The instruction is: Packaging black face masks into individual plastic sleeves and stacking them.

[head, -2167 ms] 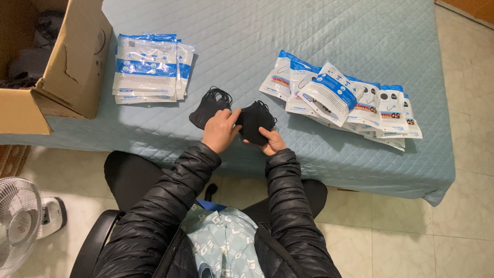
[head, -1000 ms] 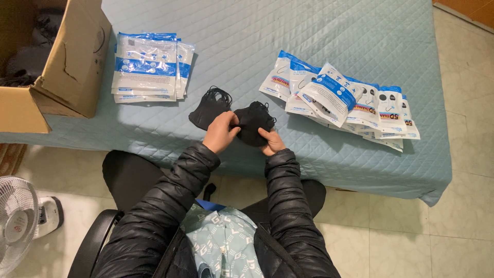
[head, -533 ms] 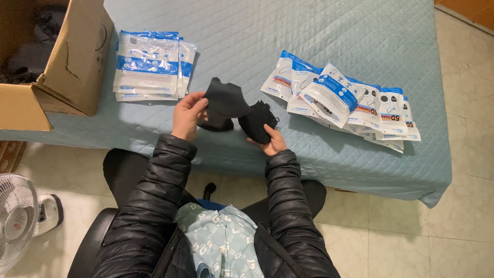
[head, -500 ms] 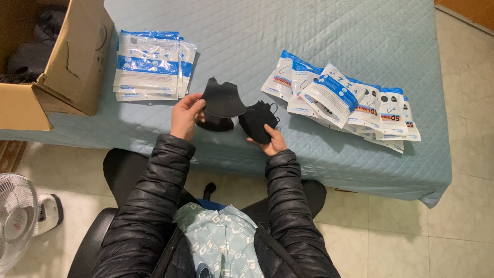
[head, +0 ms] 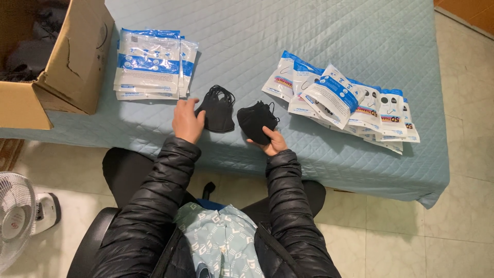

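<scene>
Seen from the head camera looking down, the person sits in a black padded jacket at the near edge of a surface covered by a pale blue quilted cloth (head: pixel 288 31). The left hand (head: pixel 188 121) lies back-up on the cloth, its fingers loosely spread and only lightly curled, the fingertips touching the left edge of a small stack of folded black fabric face masks (head: pixel 217 109) that rests flat on the cloth; the hand grips nothing. The right hand (head: pixel 271 142) is turned partly palm-up at the near edge of the cloth, fingers curled and closed around the lower end of a second bunch of folded black fabric face masks (head: pixel 256 121), which it holds just beside the first stack, the two piles near each other but apart. Thin ear loops show at the tops of both piles. To the left of the left hand, farther up the cloth, lies a neat stack of flat white and blue plastic pouches (head: pixel 152 64). To the right of the held masks a fanned row of similar white and blue plastic mask packets (head: pixel 342 103) overlaps across the cloth, some showing a black mask through a clear window. An open brown cardboard box (head: pixel 62 67) stands at the far left corner, and a white electric fan (head: pixel 18 219) stands on the tiled floor below.
</scene>
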